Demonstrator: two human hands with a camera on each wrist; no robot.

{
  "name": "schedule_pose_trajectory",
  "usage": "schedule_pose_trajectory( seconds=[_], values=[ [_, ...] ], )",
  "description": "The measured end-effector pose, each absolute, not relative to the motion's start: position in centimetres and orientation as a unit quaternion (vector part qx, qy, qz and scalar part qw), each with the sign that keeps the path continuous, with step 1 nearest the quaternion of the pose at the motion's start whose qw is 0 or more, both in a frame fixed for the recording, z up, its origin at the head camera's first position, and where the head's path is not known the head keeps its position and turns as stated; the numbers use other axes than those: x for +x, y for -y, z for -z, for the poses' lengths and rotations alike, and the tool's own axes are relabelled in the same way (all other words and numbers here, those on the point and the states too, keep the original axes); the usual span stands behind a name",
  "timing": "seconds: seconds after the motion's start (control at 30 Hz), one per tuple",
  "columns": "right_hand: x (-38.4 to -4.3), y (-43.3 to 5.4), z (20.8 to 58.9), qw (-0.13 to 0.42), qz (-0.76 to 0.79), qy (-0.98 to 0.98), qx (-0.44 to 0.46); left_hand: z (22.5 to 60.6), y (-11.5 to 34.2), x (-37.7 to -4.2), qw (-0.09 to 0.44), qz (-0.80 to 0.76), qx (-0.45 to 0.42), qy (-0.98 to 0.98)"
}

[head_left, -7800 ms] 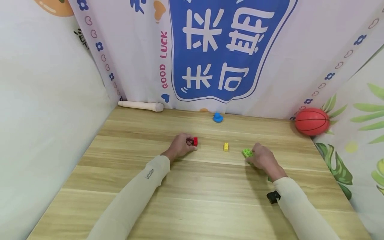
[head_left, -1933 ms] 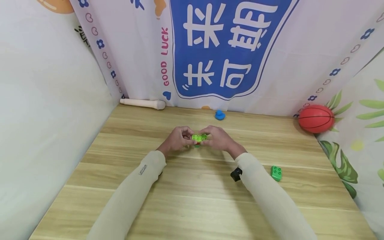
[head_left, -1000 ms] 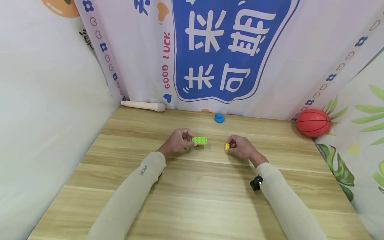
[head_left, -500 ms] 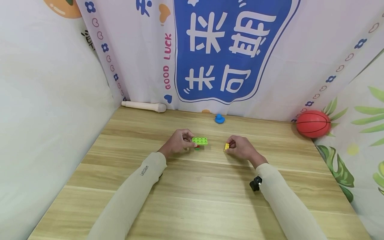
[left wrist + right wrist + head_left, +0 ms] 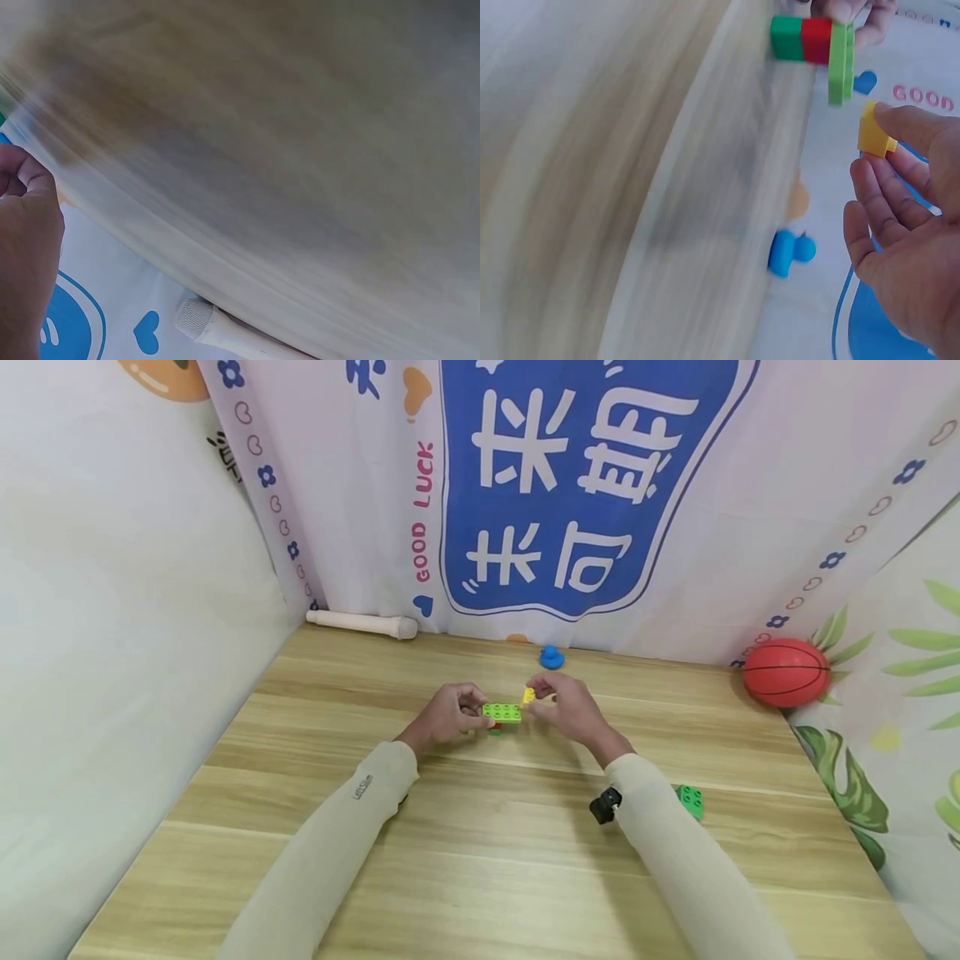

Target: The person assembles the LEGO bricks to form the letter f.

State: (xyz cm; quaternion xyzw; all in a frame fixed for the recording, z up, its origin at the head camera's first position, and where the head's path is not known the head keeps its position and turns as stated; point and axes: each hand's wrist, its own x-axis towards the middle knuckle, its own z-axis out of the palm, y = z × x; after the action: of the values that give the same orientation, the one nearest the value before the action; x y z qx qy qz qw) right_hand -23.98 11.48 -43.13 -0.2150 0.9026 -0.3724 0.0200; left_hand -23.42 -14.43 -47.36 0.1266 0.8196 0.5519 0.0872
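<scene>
My left hand pinches a small stack of toy building bricks at its left end. In the right wrist view the stack shows a green brick, a red brick against it, and a wider lime green brick as the top layer. Between thumb and fingers, my right hand holds a small yellow brick just above the right end of the lime brick. The yellow brick is tilted, and a gap separates it from the lime one in the right wrist view. Only part of my left hand shows in the left wrist view.
Another green brick lies on the wooden table, partly behind the right sleeve. At the back are a blue toy duck and a white microphone. A red ball sits at the back right corner.
The lime brick went from the right side onto the red brick. My right hand then pinched the yellow brick, lifted it and moved left to the stack. My left hand keeps its grip.
</scene>
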Motion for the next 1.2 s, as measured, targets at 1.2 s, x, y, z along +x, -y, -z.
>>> schedule_pose_trajectory(
  seconds=[1.2],
  values=[
    [-24.2,-7.2,42.5,0.045,0.283,-0.919,-0.271,47.8,14.4,-23.4,0.059,-0.539,0.154,-0.826]
  ],
)
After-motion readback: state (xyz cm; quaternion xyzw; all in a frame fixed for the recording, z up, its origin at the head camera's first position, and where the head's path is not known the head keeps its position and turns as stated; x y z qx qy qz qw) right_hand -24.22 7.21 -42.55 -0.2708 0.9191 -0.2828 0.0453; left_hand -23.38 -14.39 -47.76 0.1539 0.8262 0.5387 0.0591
